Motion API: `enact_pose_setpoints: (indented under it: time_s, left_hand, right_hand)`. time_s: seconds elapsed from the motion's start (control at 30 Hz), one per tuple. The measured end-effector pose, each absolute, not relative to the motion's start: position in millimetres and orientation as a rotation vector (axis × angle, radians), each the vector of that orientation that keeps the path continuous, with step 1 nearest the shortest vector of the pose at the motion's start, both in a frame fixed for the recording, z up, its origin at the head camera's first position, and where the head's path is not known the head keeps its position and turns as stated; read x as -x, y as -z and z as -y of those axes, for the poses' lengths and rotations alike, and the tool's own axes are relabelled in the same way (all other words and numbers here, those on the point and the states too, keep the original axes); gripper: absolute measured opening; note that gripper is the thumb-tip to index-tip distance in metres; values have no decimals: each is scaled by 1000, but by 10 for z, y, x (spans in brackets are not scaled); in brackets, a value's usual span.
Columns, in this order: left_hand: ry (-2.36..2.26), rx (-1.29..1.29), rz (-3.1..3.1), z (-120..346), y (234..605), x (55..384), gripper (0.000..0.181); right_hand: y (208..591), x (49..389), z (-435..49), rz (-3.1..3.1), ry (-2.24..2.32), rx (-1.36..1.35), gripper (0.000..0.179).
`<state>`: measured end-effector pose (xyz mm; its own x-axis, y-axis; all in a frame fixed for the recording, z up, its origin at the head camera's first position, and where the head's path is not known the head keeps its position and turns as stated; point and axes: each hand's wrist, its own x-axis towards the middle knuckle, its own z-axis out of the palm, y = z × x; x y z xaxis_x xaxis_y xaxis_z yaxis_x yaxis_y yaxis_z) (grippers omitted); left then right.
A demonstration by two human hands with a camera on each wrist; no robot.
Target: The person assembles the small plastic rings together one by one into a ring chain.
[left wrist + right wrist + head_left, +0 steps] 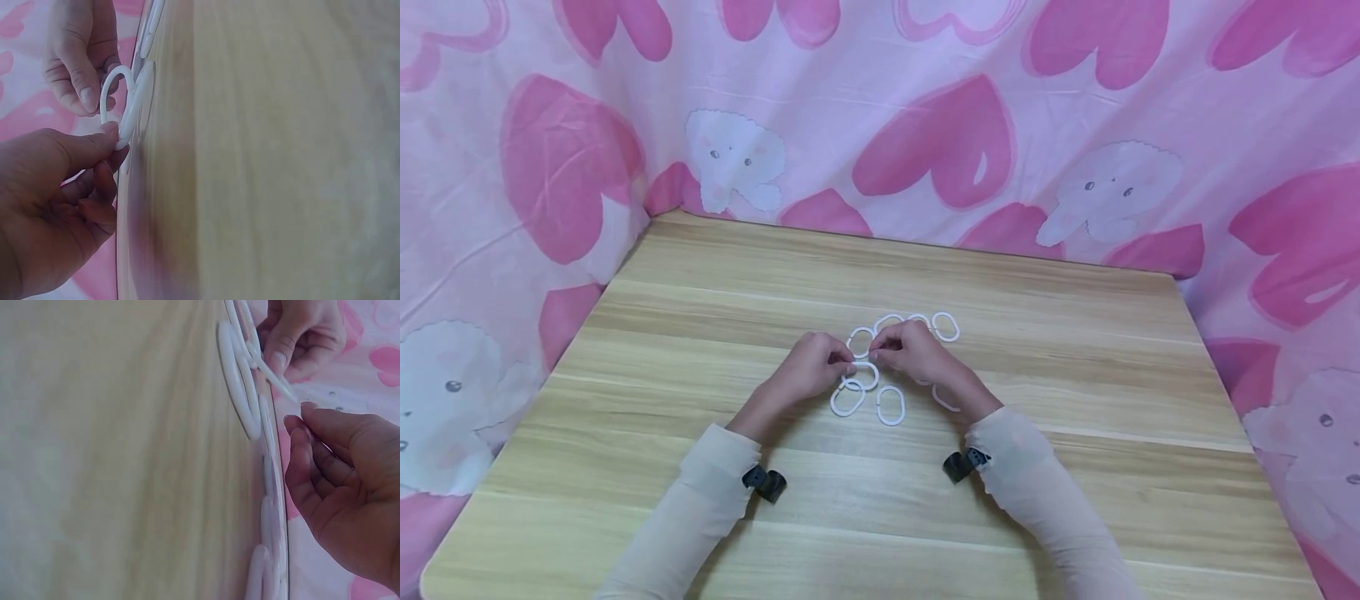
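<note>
Thumb and fingers of my left hand [811, 365] pinch one end of a white oval ring [876, 377], which tilts up from the table. It crosses a second white oval ring [832, 407], and the two look linked in the left wrist view. My right hand [917, 350] hovers just right of the held ring, fingers loosely bent. In the right wrist view its thumb and fingertips [306, 407] lie close by the ring's end, with a small gap between them and nothing held there.
Another white ring [891, 423] lies in front of the hands. Several more, including the one at the back right [957, 333], form a row behind them, partly covered by my right hand. My right forearm overlaps further rings [946, 406]. A pink patterned curtain [820, 167] borders the wooden table [1120, 467].
</note>
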<state>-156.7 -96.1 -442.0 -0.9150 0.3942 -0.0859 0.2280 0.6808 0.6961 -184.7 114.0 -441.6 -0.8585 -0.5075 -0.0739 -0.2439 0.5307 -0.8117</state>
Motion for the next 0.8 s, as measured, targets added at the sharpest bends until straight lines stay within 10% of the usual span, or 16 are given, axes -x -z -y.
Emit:
enact_pose_setpoints:
  time_s: [0.8]
  left_hand:
    - [-1136, -509, -2664, 1040, 4447, 1572, 5]
  right_hand:
    - [4370, 2133, -914, -2750, 722, 750, 42]
